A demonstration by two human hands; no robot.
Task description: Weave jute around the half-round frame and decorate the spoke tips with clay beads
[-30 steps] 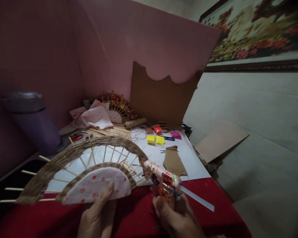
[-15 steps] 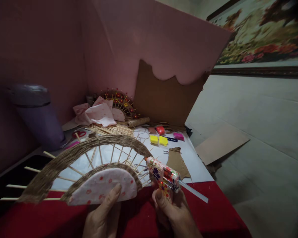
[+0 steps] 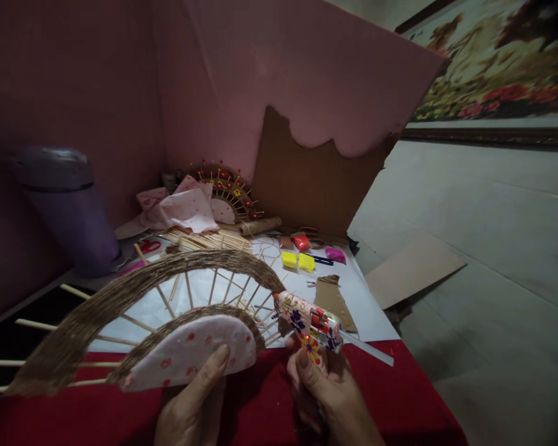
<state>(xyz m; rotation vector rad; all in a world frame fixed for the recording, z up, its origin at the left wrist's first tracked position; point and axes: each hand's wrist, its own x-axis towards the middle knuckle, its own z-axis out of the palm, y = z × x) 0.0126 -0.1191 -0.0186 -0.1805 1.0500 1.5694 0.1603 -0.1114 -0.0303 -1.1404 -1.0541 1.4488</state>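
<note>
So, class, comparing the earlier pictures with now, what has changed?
The view shifted slightly. The left end of the fan swung left, seemingly nearer; the rear of the glue gun tipped up slightly. Unchanged: left hand holding the fan, right hand the glue gun.

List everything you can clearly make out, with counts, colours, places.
Fan-shaped piece: 1, brown and pink, lower left
Glue gun: 1, floral white, centre
Glue stick: 1, whitish, in glue gun
Decorated fan: 1, brown, red, yellow, back
Spotted cloth: 1, pink, back
Twine roll: 1, tan, back
Loose sticks: many, pale, back
Packets: 5 (2 yellow, red, brown, magenta), centre
Slim tool: 1, navy, centre
Scissors: 1, red-handled, left
Tumbler: 1, purple, grey-lidded, left
Scalloped cardboard: 1, brown, upright, back
Sheet: 1, white, table
Cardboard scrap: 1, brown, on sheet
Board: 1, tan, right
Table cover: 1, red, front
Framed picture: 1, multicoloured, upper right
Left hand: 1, bare, holding fan-shaped piece
Right hand: 1, bare, holding glue gun
</note>
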